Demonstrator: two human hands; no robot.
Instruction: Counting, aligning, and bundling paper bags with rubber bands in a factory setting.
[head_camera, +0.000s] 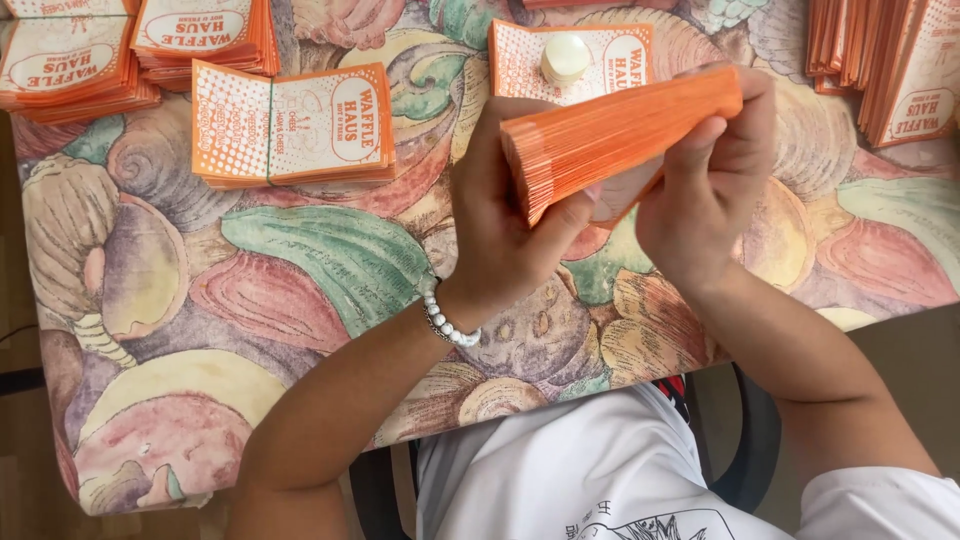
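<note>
Head view looks straight down on a surface (300, 260) covered with a cloth printed in large shells and leaves of pink, green and cream. Both hands are raised just above it, right of the frame's centre, and between them they hold a thick stack of orange paper sleeves (615, 135), seen edge-on and tilted so its right end sits higher than its left. The left hand (505, 215) is closed round the lower left end of the stack, thumb along the near edge and fingers curled behind; a bracelet of white beads (447, 322) circles its wrist. The right hand (715, 175) grips the upper right end, fingers bent over the top and thumb pressed to the side. Directly behind the held stack, at the top centre of the frame, another orange and white printed sleeve lies flat with a small cream round lid (565, 57) resting on it. Left of that, a bundled pile of the same sleeves (295, 125) lies flat, and further piles (130, 45) fill the upper left corner. More sleeves stand fanned on edge in the upper right corner (890, 55). At the bottom of the frame the person's white shirt (560, 480) shows.
</note>
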